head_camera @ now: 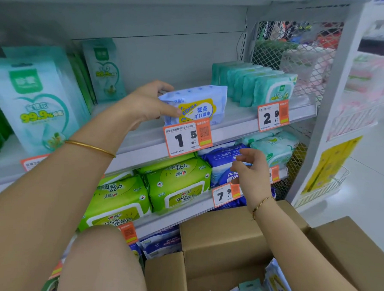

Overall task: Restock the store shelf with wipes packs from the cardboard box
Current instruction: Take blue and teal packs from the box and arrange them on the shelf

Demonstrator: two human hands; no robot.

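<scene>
My left hand [147,103] grips a small pale-blue wipes pack [202,105] with a yellow label by its left end, standing it upright on the upper shelf [236,121] behind the 1.5 price tag [188,139]. My right hand [251,170] hovers lower, in front of the dark-blue packs on the shelf below, fingers loosely curled and holding nothing. The open cardboard box [224,233] sits at the bottom, with several small packs [275,285] showing inside it.
A row of teal packs [256,84] stands to the right on the same shelf, behind the 2.9 tag. Tall teal pouches [37,99] fill the left. Green packs [175,184] and dark-blue packs [221,160] fill the lower shelf. A mesh end panel [302,53] closes the right side.
</scene>
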